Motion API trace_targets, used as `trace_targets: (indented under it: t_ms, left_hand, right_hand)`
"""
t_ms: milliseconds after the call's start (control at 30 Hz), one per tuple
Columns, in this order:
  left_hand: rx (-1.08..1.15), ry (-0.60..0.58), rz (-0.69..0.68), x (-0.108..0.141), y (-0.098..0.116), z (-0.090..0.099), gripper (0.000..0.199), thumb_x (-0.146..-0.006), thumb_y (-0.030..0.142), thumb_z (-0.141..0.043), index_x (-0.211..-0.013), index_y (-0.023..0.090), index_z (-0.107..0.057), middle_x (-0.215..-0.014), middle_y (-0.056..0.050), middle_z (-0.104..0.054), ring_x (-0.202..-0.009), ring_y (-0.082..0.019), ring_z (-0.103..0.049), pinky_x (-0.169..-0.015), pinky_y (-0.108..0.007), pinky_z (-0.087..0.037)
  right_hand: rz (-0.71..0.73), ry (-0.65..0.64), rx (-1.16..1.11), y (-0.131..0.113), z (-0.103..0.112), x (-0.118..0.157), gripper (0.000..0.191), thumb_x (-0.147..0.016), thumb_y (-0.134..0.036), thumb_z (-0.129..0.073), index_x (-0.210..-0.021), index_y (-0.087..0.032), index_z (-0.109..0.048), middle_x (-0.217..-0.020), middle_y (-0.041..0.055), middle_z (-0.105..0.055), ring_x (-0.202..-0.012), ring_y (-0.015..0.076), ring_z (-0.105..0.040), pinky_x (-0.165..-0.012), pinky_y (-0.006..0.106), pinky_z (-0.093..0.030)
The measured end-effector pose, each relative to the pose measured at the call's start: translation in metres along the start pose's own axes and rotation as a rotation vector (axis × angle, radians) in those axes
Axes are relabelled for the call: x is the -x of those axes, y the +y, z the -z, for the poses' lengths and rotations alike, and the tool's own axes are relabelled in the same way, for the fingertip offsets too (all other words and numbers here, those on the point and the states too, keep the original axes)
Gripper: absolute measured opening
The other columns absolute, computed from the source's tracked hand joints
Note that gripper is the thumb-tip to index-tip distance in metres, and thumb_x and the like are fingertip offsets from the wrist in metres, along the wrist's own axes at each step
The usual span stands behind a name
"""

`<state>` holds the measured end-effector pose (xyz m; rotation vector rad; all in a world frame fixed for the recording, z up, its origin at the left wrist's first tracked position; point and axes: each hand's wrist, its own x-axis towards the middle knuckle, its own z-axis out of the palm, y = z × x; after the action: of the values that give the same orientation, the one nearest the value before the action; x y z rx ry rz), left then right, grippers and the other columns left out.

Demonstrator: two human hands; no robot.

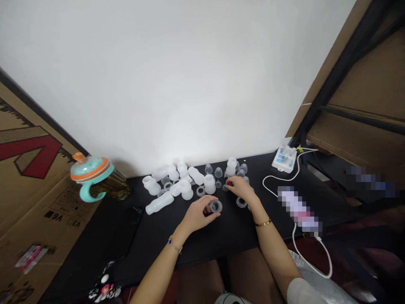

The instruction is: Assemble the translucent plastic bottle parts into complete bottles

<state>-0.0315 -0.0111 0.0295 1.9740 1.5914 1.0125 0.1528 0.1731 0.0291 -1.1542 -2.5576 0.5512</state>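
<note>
My left hand (199, 213) is closed around the edge of a clear screw ring (216, 206) low over the black table, thumb on the near side. My right hand (241, 188) reaches further back, its fingers bent together at a small clear nipple-like piece (225, 187); the fingers partly hide it. A similar clear piece (218, 184) lies just left of it. Another clear ring (241, 202) rests below my right hand. White bottles (209, 184) stand and lie behind my left hand, among them a long one (160, 203) on its side. Clear dome caps (218, 172) are spread behind.
At the left stands a jug (95, 169) with a turquoise handle and orange-rimmed lid, near a cardboard box (28, 190). A dark phone-like slab (128, 230) lies at front left. On the right are a white compartment box (284, 159) and a white cable (268, 177).
</note>
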Motion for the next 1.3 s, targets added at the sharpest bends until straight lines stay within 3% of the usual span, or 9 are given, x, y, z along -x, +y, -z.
trace_targets:
  t_ms: [200, 667, 1167, 1300]
  left_hand:
    - [-0.023, -0.061, 0.016, -0.001, 0.002, -0.004, 0.039, -0.086, 0.035, -0.072, -0.123, 0.027, -0.062, -0.119, -0.002, -0.067, -0.071, -0.012, -0.062, -0.068, -0.027, -0.054]
    - [-0.081, -0.054, 0.047, -0.002, -0.001, -0.005, 0.039, -0.087, 0.036, -0.070, -0.124, 0.028, -0.061, -0.125, -0.002, -0.067, -0.078, -0.014, -0.066, -0.070, -0.027, -0.056]
    - [-0.105, 0.004, 0.044, -0.001, -0.008, -0.005, 0.042, -0.089, 0.037, -0.067, -0.129, 0.029, -0.060, -0.130, -0.003, -0.065, -0.093, -0.018, -0.067, -0.073, -0.028, -0.059]
    - [-0.134, 0.016, 0.048, -0.001, -0.009, -0.004, 0.042, -0.089, 0.038, -0.067, -0.129, 0.028, -0.059, -0.129, -0.003, -0.066, -0.089, -0.017, -0.067, -0.073, -0.028, -0.058]
  right_hand:
    - [0.001, -0.008, 0.040, -0.001, -0.002, 0.000, 0.007, -0.088, -0.022, -0.068, -0.091, -0.019, -0.074, -0.090, 0.0054, -0.073, -0.083, 0.0194, -0.064, -0.068, 0.026, -0.037]
    - [-0.044, -0.024, 0.024, -0.010, 0.004, 0.003, 0.008, -0.088, -0.021, -0.067, -0.092, -0.020, -0.074, -0.094, 0.0047, -0.073, -0.087, 0.0192, -0.065, -0.068, 0.025, -0.037]
    - [0.036, 0.045, -0.082, -0.018, 0.008, 0.006, 0.006, -0.082, -0.016, -0.064, -0.084, -0.018, -0.070, -0.084, 0.0039, -0.069, -0.074, 0.0164, -0.059, -0.065, 0.025, -0.037]
    - [0.071, 0.071, -0.109, -0.019, 0.009, 0.007, 0.006, -0.081, -0.016, -0.065, -0.084, -0.018, -0.069, -0.082, 0.0028, -0.067, -0.073, 0.0161, -0.058, -0.066, 0.024, -0.038]
